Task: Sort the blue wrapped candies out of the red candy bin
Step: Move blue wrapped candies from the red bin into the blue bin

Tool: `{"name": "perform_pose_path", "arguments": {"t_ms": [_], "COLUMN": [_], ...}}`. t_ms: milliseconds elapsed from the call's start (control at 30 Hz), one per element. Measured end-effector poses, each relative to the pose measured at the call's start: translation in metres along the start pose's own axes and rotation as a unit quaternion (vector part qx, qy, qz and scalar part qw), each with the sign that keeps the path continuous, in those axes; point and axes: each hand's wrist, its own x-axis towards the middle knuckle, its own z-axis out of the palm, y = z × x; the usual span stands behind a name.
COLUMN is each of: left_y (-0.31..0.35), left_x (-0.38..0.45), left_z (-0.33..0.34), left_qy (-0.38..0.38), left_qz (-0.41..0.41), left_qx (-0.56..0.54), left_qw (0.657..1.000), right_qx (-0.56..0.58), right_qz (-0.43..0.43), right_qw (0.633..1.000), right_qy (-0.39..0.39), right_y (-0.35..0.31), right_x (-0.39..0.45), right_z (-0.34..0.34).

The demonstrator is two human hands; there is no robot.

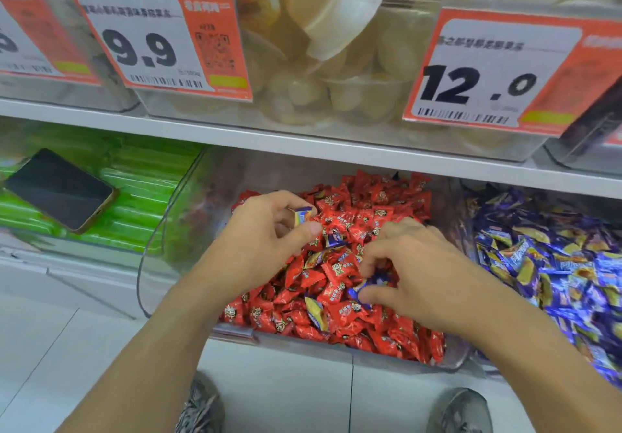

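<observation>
Left hand (269, 227) pinching blue candy (302, 216), right hand (407, 264) pinching half-hidden blue candy (361, 289), red bin (353, 353)

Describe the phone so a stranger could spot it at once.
Look at the lower shelf, at the bin of green packets left of the clear bin of red candies. The phone lies flat on top of those packets, screen up and dark. It is the only black, slab-shaped thing among wrapped sweets.
</observation>
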Motion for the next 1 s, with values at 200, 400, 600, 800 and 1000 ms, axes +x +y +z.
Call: {"name": "perform_pose_path", "arguments": {"t_ms": [200, 400, 600, 800, 1000], "left_y": [0.002, 0.001, 0.006, 0.018, 0.009], "left_x": [-0.007, -0.002, -0.009, -0.022, -0.034], "left_z": [0.014, 0.005, -0.006, -0.004, 0.0], "left_qy": [-0.093, -0.032, 0.037, -0.052, -0.14], "left_qz": [0.022, 0.001, -0.013, -0.031, 0.023], "left_qx": [0.15, 0.17, 0.094, -0.04, 0.202], "left_qw": [0.984, 0.985, 0.995, 0.997, 0.969], "right_qx": [0.104, 0.185, 0.122, 0.04, 0.144], "right_qz": [0.002, 0.009, -0.015, -0.009, 0.014], "right_qw": [0.993, 0.973, 0.992, 0.999, 0.978], "right_qy": [0.053, 0.141, -0.003, 0.001, 0.153], "right_y": [0.014, 0.004, 0.001, -0.002, 0.009], "right_x": [-0.004, 0.016, 0.028, 0.042, 0.032], "right_z": [-0.012, -0.006, 0.008, 0.016, 0.009]}}
